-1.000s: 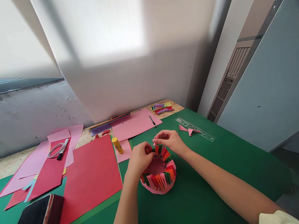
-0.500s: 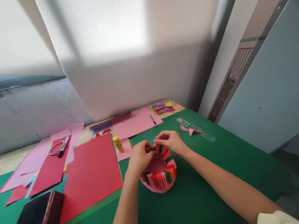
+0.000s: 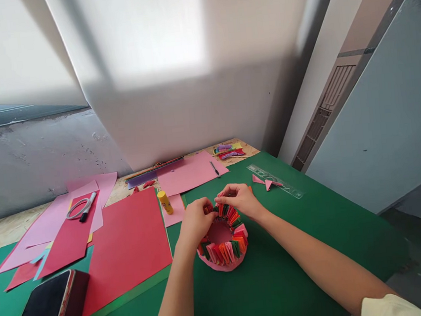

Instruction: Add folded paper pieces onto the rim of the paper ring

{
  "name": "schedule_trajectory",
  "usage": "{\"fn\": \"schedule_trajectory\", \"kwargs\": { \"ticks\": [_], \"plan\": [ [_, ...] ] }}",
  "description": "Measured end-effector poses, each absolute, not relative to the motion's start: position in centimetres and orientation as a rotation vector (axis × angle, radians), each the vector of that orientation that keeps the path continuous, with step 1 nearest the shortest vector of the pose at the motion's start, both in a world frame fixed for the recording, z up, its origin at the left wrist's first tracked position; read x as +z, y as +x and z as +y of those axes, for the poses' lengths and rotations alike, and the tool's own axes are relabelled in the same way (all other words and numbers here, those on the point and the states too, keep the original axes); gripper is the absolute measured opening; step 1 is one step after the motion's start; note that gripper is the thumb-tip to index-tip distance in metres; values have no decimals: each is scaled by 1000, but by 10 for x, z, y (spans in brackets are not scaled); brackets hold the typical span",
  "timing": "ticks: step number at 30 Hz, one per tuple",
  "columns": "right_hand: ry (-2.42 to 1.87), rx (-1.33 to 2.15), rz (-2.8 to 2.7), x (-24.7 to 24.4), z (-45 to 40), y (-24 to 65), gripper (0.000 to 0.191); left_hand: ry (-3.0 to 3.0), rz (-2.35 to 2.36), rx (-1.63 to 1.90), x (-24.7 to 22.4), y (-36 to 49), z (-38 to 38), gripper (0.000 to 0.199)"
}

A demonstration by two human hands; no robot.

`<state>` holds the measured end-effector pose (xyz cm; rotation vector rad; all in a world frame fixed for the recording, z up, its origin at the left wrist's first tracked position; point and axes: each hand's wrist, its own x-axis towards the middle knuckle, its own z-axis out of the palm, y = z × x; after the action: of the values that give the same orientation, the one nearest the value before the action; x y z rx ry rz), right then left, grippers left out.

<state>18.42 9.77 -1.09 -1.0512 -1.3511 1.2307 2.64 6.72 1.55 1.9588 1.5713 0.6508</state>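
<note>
A round paper basket of folded red, pink, orange and green pieces stands on a pink base on the green table mat. Its middle is open, and a pink floor shows inside. My left hand has its fingers curled over the far left part of the ring, gripping it. My right hand pinches at the far rim, thumb and forefinger together on a small pink or red folded piece. The fingers partly hide that side of the ring.
Left of the hands are a yellow glue stick, a red paper sheet, a marker and a black box-like object. Beyond lie a craft knife, a clear ruler and pink folded pieces.
Both hands stay at the far side of the paper ring in nearly the same pose. The whole view has shifted very slightly.
</note>
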Motion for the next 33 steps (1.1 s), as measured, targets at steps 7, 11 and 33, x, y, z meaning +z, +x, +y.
{"fn": "schedule_trajectory", "kwargs": {
  "ticks": [7, 11, 33],
  "plan": [
    [-1101, 1174, -1393, -13, 97, 184, 27, 1944, 1576, 654, 15, 26, 67, 5],
    [-1095, 1156, -1404, -14, 97, 183, 27, 1942, 1587, 658, 14, 27, 68, 7],
    [-958, 1196, -1471, -9, 96, 186, 30, 1936, 1588, 647, 17, 28, 66, 4]
  ]
}}
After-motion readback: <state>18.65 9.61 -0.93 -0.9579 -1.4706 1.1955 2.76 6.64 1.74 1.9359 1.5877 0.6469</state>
